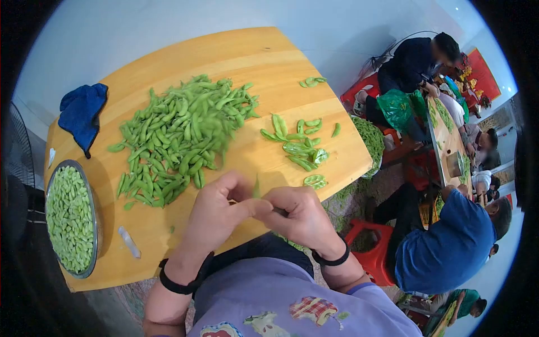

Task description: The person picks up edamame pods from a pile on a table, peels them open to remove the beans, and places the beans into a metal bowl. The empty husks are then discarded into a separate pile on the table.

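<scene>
My left hand (216,213) and my right hand (300,216) meet over the table's front edge, fingers pinched together. A green edamame pod (256,186) sticks up between them, its lower part hidden by my fingers; both hands seem to grip it. Beyond my left hand lies a big heap of edamame pods (179,129), slightly blurred on its right side. Several opened, flattened pods (303,149) are scattered on the table to the right. At the table's left edge stands a metal bowl (96,247) full of shelled green beans (68,219).
The wooden table (236,50) also carries a dark blue cloth (84,109) and a small clear plastic piece (129,242). On the right, a person in a blue shirt (449,241) sits on a red stool (368,247). Other people work at a further table (446,140).
</scene>
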### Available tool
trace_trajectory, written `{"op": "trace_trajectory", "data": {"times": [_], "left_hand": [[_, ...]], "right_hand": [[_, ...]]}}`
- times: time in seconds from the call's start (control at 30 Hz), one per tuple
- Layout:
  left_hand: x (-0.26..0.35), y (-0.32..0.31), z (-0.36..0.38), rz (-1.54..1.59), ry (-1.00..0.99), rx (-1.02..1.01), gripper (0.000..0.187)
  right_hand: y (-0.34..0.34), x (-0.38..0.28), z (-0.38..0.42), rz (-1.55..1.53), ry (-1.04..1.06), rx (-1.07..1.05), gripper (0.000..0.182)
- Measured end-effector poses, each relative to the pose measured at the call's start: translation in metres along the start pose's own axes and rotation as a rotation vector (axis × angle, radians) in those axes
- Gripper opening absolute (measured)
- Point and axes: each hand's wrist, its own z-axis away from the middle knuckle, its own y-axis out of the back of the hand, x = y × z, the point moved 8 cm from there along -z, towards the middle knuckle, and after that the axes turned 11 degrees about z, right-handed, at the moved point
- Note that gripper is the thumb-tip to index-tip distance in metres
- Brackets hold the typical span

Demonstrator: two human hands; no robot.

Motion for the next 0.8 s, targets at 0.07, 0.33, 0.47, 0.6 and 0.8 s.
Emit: {"op": "trace_trajectory", "data": {"times": [0.07,0.33,0.47,0.6,0.8], "left_hand": [[0.005,-0.001,0.002,-0.167,-0.048,-0.016,0.017],[-0.019,0.0,0.004,0.389,0.235,0.072,0.01],[-0.033,0.001,0.006,0.429,0.272,0.163,0.013],[-0.032,-0.002,0.0,0.304,0.176,0.117,0.009],[-0.043,-0.019,0.0,0.726,0.222,-0.062,0.01]], "right_hand": [[0.006,-0.007,0.002,0.119,0.051,0.069,0.008],[-0.015,0.044,0.004,-0.564,-0.334,-0.017,0.011],[0.001,0.013,0.002,0.121,-0.041,0.215,0.012],[-0.002,-0.005,0.004,0.326,0.063,0.244,0.011],[0.007,-0.002,0.009,0.203,-0.029,0.247,0.007]]}}
